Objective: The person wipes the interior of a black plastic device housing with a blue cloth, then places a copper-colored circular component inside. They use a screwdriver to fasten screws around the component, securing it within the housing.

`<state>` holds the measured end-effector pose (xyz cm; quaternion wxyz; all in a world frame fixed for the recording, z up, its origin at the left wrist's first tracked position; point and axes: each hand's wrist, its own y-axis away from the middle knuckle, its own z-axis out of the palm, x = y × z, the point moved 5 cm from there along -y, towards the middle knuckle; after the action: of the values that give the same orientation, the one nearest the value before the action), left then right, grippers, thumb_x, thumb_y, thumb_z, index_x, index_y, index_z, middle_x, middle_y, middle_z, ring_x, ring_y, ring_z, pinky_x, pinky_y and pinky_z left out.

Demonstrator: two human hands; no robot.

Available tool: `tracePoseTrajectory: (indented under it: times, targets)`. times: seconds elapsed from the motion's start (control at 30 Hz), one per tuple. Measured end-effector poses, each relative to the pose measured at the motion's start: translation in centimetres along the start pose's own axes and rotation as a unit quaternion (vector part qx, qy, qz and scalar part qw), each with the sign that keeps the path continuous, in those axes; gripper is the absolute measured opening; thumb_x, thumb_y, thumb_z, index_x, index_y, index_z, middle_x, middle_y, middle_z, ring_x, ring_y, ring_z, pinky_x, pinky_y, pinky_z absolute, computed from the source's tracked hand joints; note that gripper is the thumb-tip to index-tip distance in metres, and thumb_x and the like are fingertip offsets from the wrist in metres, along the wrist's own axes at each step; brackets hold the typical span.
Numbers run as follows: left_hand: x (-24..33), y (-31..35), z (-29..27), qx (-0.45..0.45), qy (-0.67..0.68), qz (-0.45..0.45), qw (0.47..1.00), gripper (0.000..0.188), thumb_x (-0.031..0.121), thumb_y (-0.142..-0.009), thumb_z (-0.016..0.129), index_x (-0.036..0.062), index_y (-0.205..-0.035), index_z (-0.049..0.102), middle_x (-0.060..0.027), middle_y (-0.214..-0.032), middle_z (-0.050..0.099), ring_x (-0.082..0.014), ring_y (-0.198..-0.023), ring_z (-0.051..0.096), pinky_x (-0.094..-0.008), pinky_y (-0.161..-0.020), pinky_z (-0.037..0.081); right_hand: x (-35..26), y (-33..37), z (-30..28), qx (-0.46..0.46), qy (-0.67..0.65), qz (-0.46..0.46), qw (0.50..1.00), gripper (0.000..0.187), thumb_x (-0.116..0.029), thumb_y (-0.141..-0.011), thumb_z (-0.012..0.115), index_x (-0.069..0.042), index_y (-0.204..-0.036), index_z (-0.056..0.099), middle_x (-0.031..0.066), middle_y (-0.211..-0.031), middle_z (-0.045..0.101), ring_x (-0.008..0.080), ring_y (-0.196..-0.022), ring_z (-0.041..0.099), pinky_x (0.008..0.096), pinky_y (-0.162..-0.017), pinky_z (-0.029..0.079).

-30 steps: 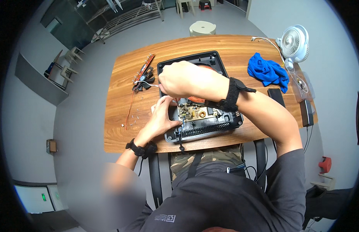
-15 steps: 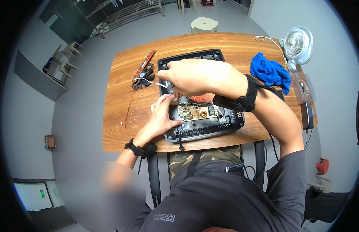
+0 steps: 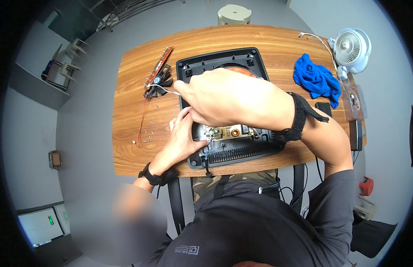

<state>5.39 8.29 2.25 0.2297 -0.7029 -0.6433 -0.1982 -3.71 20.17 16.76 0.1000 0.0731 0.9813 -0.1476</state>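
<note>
An opened black induction cooker housing (image 3: 261, 66) lies on the table in front of me. Inside are a copper coil (image 3: 242, 71), partly covered by my right arm, and a tan circuit board (image 3: 224, 132) with blue wires at its near left. My right hand (image 3: 215, 95) is closed above the housing's left half, knuckles up; whatever it grips is hidden underneath. Over the left rim lies my left hand (image 3: 185, 138), thumb spread from the fingers near the board's corner, its fingertips meeting the right hand. A white cable (image 3: 170, 92) runs left from beside the right hand.
Left of the housing lie a black fan (image 3: 162, 84), a red circuit strip (image 3: 159, 66), an orange wire (image 3: 141, 122) and several loose screws (image 3: 148, 133). A blue cloth (image 3: 315, 78), a white desk fan (image 3: 350, 50) and a black adapter (image 3: 356, 135) are at the right.
My right hand has come nearer to me, down against the left fingertips, covering more of the board. More of the housing's far end shows. The whole view has shifted slightly.
</note>
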Motion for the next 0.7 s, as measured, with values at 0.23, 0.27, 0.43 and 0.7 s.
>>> tracePoseTrajectory:
  times: [0.23,0.27,0.43,0.7]
  targets:
    - [0.4,-0.5,-0.5,-0.015,-0.010,0.016,1.000,0.090,0.019,-0.062,0.092,0.0016,-0.138,0.048,-0.0135,-0.132,0.062,-0.0345,-0.144,0.038,-0.0518,-0.111,0.029,0.9,0.1,-0.8,-0.049,-0.021,0.017,0.998,0.026,-0.016,-0.088,0.065,0.003,-0.100,0.053,0.0179,-0.067,0.062,0.0336,-0.063,0.067,0.0390,-0.056,0.053]
    - [0.4,-0.5,-0.5,-0.014,-0.011,0.015,1.000,0.091,0.019,-0.061,0.092,0.0015,-0.138,0.048,-0.0133,-0.132,0.062,-0.0345,-0.144,0.039,-0.0520,-0.111,0.029,0.9,0.2,-0.9,-0.043,-0.011,0.004,0.999,0.026,-0.016,-0.088,0.065,0.003,-0.099,0.053,0.0179,-0.067,0.062,0.0336,-0.062,0.067,0.0390,-0.055,0.053]
    - [0.3,-0.5,-0.2,-0.015,-0.002,0.018,1.000,0.086,0.016,-0.061,0.092,0.0038,-0.134,0.050,-0.0129,-0.132,0.061,-0.0358,-0.143,0.040,-0.0525,-0.110,0.030,1.3,0.4,-1.3,-0.015,-0.030,-0.040,0.999,0.025,-0.014,-0.089,0.063,0.009,-0.096,0.055,0.0229,-0.074,0.064,0.0353,-0.075,0.070,0.0395,-0.067,0.056]
    - [0.2,-0.5,-0.1,-0.030,0.018,0.009,0.999,0.077,0.011,-0.061,0.091,0.0055,-0.128,0.054,-0.0144,-0.133,0.057,-0.0361,-0.137,0.043,-0.0492,-0.107,0.031,2.8,-0.1,0.4,-0.081,-0.003,-0.038,0.996,0.031,-0.007,-0.084,0.069,0.003,-0.112,0.065,0.0162,-0.102,0.070,0.0274,-0.094,0.069,0.0313,-0.085,0.056]
